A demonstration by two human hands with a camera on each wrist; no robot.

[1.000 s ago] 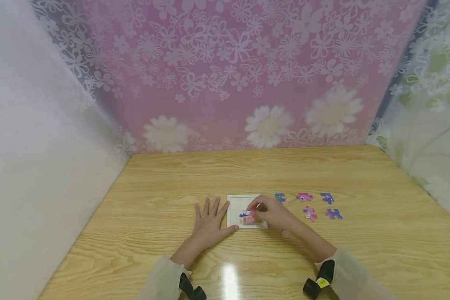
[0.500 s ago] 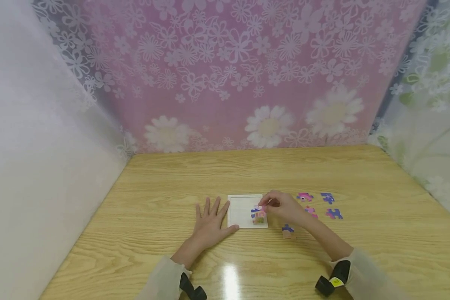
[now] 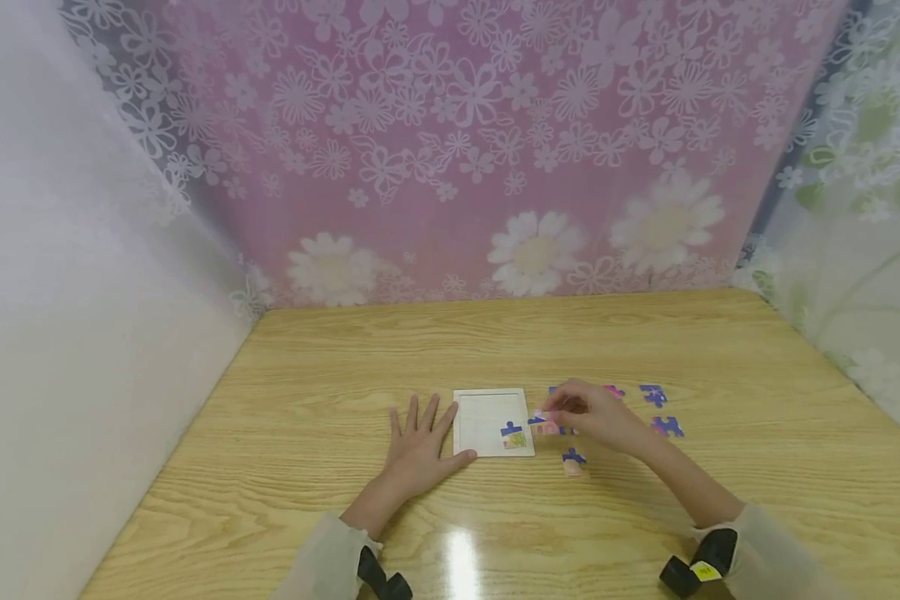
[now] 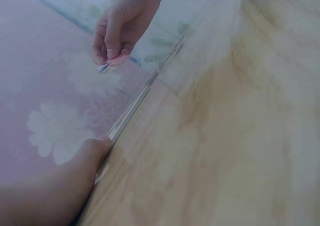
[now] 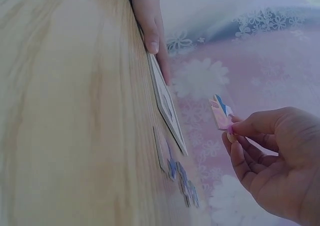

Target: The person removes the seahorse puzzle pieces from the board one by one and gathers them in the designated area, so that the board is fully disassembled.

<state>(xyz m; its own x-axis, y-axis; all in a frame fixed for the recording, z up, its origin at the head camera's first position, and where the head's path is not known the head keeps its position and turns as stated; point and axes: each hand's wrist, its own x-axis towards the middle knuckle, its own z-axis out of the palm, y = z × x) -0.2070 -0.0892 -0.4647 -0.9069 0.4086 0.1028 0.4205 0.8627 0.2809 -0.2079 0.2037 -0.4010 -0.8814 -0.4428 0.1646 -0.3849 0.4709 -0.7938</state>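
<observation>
My right hand pinches a pink and blue jigsaw puzzle piece between thumb and fingers, raised above the table in the right wrist view. A white puzzle frame lies just left of it. Inside its lower right corner sits one puzzle piece with a blue knob and a yellow-green patch. My left hand lies flat with spread fingers on the table, its thumb and index fingertips at the frame's left edge. Under and behind the right hand, some loose pieces are partly hidden.
Loose puzzle pieces lie to the right: a blue one, a purple-blue one and a blue and peach one nearer the front. The wooden table meets a flowered pink curtain at the back.
My right hand has moved right and off the frame, carrying the pink piece with it. The piece in the frame's corner now shows uncovered. My left hand has stayed in place.
</observation>
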